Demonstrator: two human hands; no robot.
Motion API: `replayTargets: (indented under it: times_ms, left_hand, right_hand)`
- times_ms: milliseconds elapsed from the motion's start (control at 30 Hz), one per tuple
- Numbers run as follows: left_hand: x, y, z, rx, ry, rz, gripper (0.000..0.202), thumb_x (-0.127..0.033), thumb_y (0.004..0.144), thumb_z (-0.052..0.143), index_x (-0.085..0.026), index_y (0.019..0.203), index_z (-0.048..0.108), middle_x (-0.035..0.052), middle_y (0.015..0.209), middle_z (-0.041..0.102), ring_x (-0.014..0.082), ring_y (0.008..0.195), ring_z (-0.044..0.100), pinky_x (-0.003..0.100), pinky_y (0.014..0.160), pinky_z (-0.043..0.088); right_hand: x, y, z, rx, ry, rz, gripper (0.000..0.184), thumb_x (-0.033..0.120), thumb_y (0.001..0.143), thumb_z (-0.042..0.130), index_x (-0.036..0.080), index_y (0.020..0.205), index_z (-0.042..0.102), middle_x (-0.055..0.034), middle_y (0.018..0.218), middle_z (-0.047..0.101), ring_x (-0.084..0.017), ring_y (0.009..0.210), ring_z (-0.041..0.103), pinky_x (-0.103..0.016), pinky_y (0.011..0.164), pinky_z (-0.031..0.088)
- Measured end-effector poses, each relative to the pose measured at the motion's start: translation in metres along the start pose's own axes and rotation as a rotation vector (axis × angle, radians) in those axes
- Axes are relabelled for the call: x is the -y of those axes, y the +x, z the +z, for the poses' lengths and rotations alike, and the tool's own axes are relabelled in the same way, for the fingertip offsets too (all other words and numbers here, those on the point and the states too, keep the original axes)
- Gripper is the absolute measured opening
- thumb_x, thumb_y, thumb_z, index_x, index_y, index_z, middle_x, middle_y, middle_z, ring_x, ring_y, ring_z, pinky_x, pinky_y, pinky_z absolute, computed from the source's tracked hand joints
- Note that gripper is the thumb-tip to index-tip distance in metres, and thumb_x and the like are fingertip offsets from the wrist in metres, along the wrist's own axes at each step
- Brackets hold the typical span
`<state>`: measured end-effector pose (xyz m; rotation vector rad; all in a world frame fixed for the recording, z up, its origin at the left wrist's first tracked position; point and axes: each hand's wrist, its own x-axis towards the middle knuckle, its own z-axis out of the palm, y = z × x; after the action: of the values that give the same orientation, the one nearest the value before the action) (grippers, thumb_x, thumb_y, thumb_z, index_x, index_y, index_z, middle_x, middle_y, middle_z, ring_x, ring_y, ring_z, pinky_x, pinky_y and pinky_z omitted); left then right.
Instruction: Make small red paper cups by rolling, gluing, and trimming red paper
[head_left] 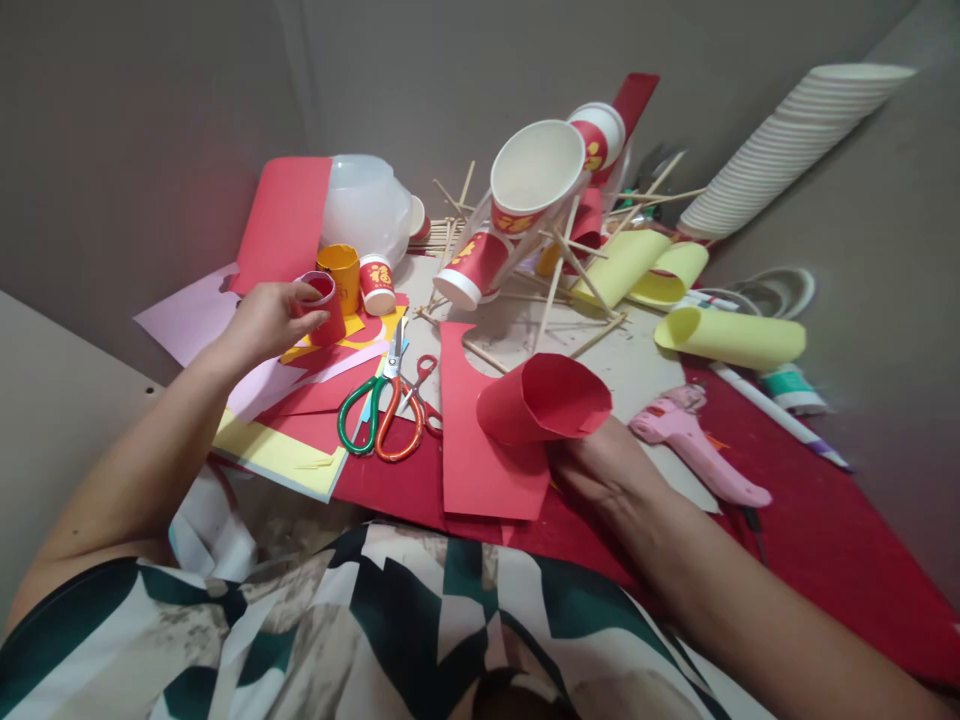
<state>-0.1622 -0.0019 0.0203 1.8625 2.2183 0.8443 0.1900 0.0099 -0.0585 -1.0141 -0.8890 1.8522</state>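
My left hand (270, 315) is closed round a small red paper tube (324, 308), which stands beside an orange paper tube (339, 273) and a small red-and-white paper cup (376, 284). My right hand (600, 465) grips the narrow end of a rolled red paper cone (544, 398) held just above a cut red paper sheet (480, 450). Between the hands lie green-and-orange scissors (375, 410) and smaller red scissors (421, 395).
A structure of paper cups (536, 175) and wooden sticks stands at the back. Yellow paper rolls (731, 338), a pink glue gun (697, 445), a tall stack of white cups (787, 140), a clear plastic container (367, 205) and loose coloured sheets surround it.
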Motion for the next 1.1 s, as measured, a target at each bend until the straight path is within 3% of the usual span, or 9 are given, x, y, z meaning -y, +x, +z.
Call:
replayTargets:
  times_ms: [100, 300, 433, 533, 733, 800, 967, 1033, 1100]
  left_hand:
    - [0.005, 0.003, 0.004, 0.027, -0.042, 0.016, 0.008, -0.025, 0.079, 0.073, -0.02, 0.073, 0.074, -0.0007, 0.06, 0.062, 0.0126, 0.056, 0.051, 0.025, 0.057, 0.033]
    - [0.005, -0.008, -0.018, 0.02, -0.485, -0.022, 0.017, -0.031, 0.073, 0.083, -0.017, 0.073, 0.074, -0.0002, 0.057, 0.065, 0.0116, 0.051, 0.057, 0.023, 0.052, 0.045]
    - [-0.004, -0.023, -0.029, 0.136, -0.712, 0.002, 0.031, -0.04, 0.069, 0.09, -0.014, 0.073, 0.075, 0.003, 0.056, 0.069, 0.013, 0.051, 0.062, 0.024, 0.053, 0.052]
    - [-0.014, -0.031, -0.026, 0.234, -0.909, -0.005, 0.036, -0.044, 0.066, 0.092, -0.015, 0.072, 0.071, 0.0012, 0.055, 0.069, 0.013, 0.048, 0.063, 0.023, 0.049, 0.053]
    - [-0.023, -0.031, -0.012, 0.297, -1.176, -0.044, 0.049, -0.044, 0.063, 0.092, -0.016, 0.057, 0.052, -0.006, 0.045, 0.053, 0.0066, 0.037, 0.053, 0.018, 0.039, 0.047]
    - [-0.023, -0.028, -0.008, 0.296, -1.224, -0.071, 0.048, -0.043, 0.064, 0.092, -0.016, 0.058, 0.052, -0.0069, 0.044, 0.049, 0.0049, 0.037, 0.051, 0.015, 0.038, 0.044]
    - [-0.021, -0.029, -0.001, 0.248, -1.18, -0.114, 0.042, -0.044, 0.065, 0.091, -0.017, 0.062, 0.059, -0.0046, 0.049, 0.056, 0.0091, 0.039, 0.056, 0.02, 0.042, 0.048]
    - [-0.025, -0.034, 0.002, 0.181, -0.992, 0.001, 0.034, -0.044, 0.073, 0.085, -0.018, 0.068, 0.065, -0.0024, 0.055, 0.063, 0.0117, 0.046, 0.061, 0.023, 0.048, 0.053]
    - [-0.029, -0.042, 0.005, 0.075, -0.666, 0.203, 0.021, -0.038, 0.082, 0.078, -0.018, 0.076, 0.071, -0.0004, 0.062, 0.068, 0.0117, 0.053, 0.063, 0.023, 0.054, 0.052]
  right_hand:
    - [0.001, 0.0, 0.001, -0.007, 0.01, -0.005, 0.021, 0.025, 0.055, 0.084, 0.03, 0.068, 0.068, -0.0035, 0.082, 0.079, -0.036, 0.101, 0.074, -0.049, 0.076, 0.066]
    - [0.003, 0.002, -0.002, -0.043, 0.033, -0.002, 0.032, 0.019, 0.045, 0.089, 0.022, 0.07, 0.07, -0.001, 0.075, 0.078, -0.027, 0.08, 0.074, -0.037, 0.071, 0.064]
    - [0.004, 0.003, -0.003, -0.071, 0.05, -0.015, 0.032, 0.016, 0.041, 0.089, 0.02, 0.067, 0.071, 0.0002, 0.068, 0.075, -0.023, 0.072, 0.072, -0.032, 0.067, 0.062]
    - [0.004, 0.003, -0.003, -0.06, 0.064, -0.021, 0.032, 0.014, 0.041, 0.088, 0.02, 0.066, 0.069, -0.0012, 0.073, 0.077, -0.025, 0.079, 0.073, -0.033, 0.073, 0.063]
    - [0.004, 0.004, -0.004, -0.059, 0.073, -0.016, 0.03, 0.012, 0.043, 0.087, 0.019, 0.066, 0.069, -0.0025, 0.075, 0.077, -0.026, 0.082, 0.073, -0.033, 0.075, 0.062]
    - [0.005, 0.004, -0.004, -0.065, 0.073, -0.013, 0.03, 0.01, 0.043, 0.086, 0.018, 0.066, 0.069, -0.0029, 0.075, 0.078, -0.025, 0.081, 0.073, -0.032, 0.074, 0.062]
    - [0.005, 0.005, -0.006, -0.072, 0.078, -0.025, 0.031, 0.01, 0.043, 0.086, 0.018, 0.068, 0.07, -0.0026, 0.075, 0.078, -0.024, 0.079, 0.073, -0.031, 0.072, 0.062]
    - [0.005, 0.005, -0.006, -0.073, 0.08, -0.026, 0.03, 0.012, 0.044, 0.087, 0.019, 0.067, 0.069, -0.002, 0.073, 0.077, -0.024, 0.077, 0.073, -0.031, 0.072, 0.063]
    - [0.005, 0.005, -0.006, -0.066, 0.082, -0.019, 0.028, 0.015, 0.046, 0.088, 0.02, 0.066, 0.069, -0.0018, 0.071, 0.076, -0.023, 0.076, 0.073, -0.032, 0.072, 0.063]
